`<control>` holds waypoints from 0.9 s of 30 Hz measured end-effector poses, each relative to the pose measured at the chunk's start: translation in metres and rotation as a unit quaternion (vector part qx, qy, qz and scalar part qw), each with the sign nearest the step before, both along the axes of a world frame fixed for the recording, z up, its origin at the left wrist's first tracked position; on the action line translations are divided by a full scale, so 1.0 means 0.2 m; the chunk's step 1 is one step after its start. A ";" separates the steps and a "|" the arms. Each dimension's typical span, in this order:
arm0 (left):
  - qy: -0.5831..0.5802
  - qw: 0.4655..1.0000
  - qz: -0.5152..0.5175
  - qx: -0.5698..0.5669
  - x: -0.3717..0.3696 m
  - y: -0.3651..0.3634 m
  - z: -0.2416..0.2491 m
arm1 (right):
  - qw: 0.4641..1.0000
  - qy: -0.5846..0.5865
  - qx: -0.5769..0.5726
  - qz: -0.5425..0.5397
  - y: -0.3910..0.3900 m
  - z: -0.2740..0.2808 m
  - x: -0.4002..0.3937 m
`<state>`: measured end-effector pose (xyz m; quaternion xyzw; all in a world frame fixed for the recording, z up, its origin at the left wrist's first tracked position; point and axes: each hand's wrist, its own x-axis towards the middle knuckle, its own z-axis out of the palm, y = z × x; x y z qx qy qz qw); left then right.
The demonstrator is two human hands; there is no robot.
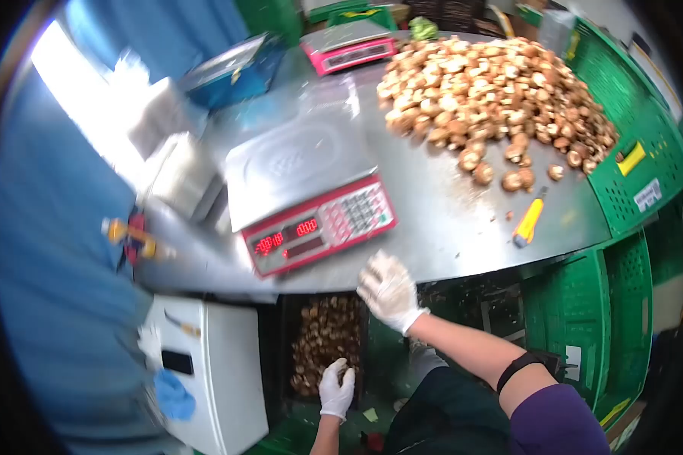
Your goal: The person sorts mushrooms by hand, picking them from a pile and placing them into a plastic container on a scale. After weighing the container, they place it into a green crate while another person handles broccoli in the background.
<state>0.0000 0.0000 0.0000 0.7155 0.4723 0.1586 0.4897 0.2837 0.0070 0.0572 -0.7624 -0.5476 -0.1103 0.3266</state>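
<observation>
My right hand (388, 291), in a white glove, is at the front edge of the metal table (432, 235), just below the red scale (311, 197). Its fingers point up and left, and nothing shows in them. Lower down, my left hand (337, 388), gloved too, is over the near end of a dark crate of mushrooms (326, 334). Its fingers are curled; whether they hold anything is hidden. The scale's plate is bare and its red digits are lit. A big pile of brown mushrooms (493, 91) covers the table's back right.
A yellow cutter (530, 221) lies on the table's right side. Green crates (637, 182) stand along the right. A second pink scale (349, 53) and a blue box (231, 76) are at the back. A white cabinet (231, 364) bears a phone (177, 362) and a knife.
</observation>
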 end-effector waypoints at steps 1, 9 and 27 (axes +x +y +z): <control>-0.022 0.999 0.016 0.029 0.00 0.14 0.09 | 0.999 0.019 0.021 0.018 0.05 -0.03 -0.09; -0.019 0.937 -0.224 0.267 0.96 0.26 0.78 | 0.964 0.267 -0.020 0.005 -0.42 0.31 0.54; 0.184 0.740 0.113 0.637 0.78 2.45 1.23 | 0.903 0.059 -0.139 -0.403 -0.63 -0.01 1.08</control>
